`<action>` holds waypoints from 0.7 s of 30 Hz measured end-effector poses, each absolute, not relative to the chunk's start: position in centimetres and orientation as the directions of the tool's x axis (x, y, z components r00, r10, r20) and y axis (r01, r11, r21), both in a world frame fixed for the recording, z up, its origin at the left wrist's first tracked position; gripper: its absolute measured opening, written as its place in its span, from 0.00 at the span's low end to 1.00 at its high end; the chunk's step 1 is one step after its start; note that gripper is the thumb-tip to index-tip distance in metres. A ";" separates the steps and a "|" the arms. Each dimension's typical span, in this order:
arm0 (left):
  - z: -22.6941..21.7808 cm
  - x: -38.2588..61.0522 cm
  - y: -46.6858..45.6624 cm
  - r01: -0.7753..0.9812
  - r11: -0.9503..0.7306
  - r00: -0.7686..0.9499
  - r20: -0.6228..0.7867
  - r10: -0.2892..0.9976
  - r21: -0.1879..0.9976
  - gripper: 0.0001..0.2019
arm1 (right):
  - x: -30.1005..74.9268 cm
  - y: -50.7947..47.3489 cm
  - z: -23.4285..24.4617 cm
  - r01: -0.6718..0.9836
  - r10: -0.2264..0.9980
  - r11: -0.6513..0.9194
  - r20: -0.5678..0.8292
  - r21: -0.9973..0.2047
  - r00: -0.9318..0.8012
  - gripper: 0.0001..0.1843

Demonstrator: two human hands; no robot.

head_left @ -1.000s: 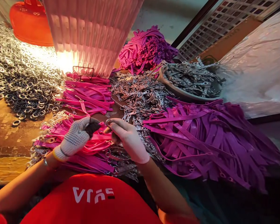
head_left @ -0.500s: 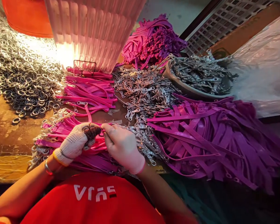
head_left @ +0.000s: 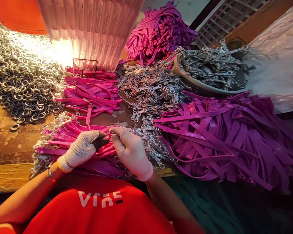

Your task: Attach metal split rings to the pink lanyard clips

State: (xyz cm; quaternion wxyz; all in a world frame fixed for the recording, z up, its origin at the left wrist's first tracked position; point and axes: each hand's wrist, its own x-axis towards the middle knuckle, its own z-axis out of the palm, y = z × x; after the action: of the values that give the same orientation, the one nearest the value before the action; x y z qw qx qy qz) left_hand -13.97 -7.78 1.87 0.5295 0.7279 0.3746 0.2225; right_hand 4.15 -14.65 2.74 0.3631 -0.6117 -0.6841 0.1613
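Observation:
My left hand (head_left: pixel 81 150), in a dotted white knit glove with dark, worn fingertips, is closed on a pink strap (head_left: pixel 89 116). One stretch of that strap rises past the thumb toward the pile behind. Close beside it, my right hand (head_left: pixel 132 152), in a thin smooth white glove, has thumb and forefinger pinched at the strap's end by the left fingertips. Small details between the fingers are hidden. Beneath both hands lies a bundle of pink straps (head_left: pixel 63 134) with metal fittings (head_left: pixel 40 156) at their left ends.
Metal rings (head_left: pixel 26 84) are heaped at left, metal links (head_left: pixel 151 87) in the middle. Behind, a tub (head_left: pixel 185 76) holds more links. Purple straps (head_left: pixel 222 136) spread at right; another heap (head_left: pixel 161 32) is at the back. A ribbed translucent sheet (head_left: pixel 88 35) stands by the lamp glow.
Both hands stay together at the strap. The left hand has turned slightly, and the right fingertips have shifted a little right. The whole view has tilted slightly.

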 end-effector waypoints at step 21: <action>0.9 -13.7 -7.6 0.423 -0.148 0.651 -0.186 0.736 0.894 0.10 | 4.9 -13.3 5.3 0.827 0.837 0.544 -0.153 0.143 -0.525 0.14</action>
State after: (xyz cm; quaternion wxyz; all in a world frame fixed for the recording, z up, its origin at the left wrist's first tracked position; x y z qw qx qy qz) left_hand -13.71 -7.62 0.85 0.5234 0.7426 0.3901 0.1495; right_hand 4.93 -13.30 5.28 -0.1020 -0.4767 -0.8727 -0.0261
